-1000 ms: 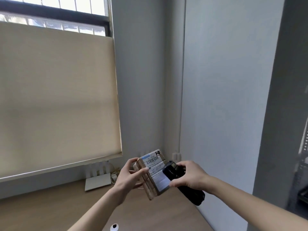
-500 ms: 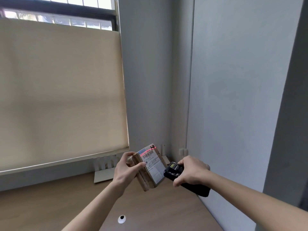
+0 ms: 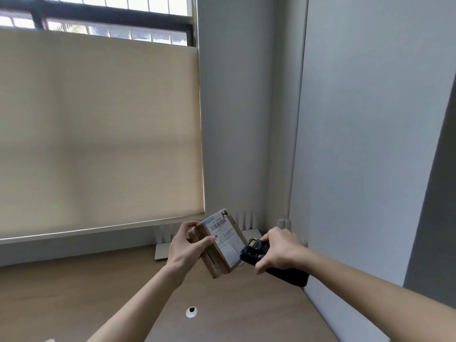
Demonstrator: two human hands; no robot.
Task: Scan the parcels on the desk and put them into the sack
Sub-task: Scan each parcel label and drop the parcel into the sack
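Brown cardboard filled my left hand (image 3: 183,248): I gripped the parcel (image 3: 220,244) tilted above the desk (image 3: 74,292), thumb across its front edge, its white label (image 3: 225,239) facing my right hand (image 3: 281,250). That hand was curled round the black scanner (image 3: 256,251), whose head sat just beside the parcel's lower right corner. Both hung near the desk's back right corner, the side wall (image 3: 370,144) close by. A white router (image 3: 162,250) stood behind, under the blind (image 3: 98,132). A cable grommet (image 3: 191,312) lay nearer me

Small office corner, wooden tabletop (image 3: 74,292) with cable grommet (image 3: 191,312), beige roller blind (image 3: 98,132) over window, white router (image 3: 207,243), plain grey walls (image 3: 370,119)
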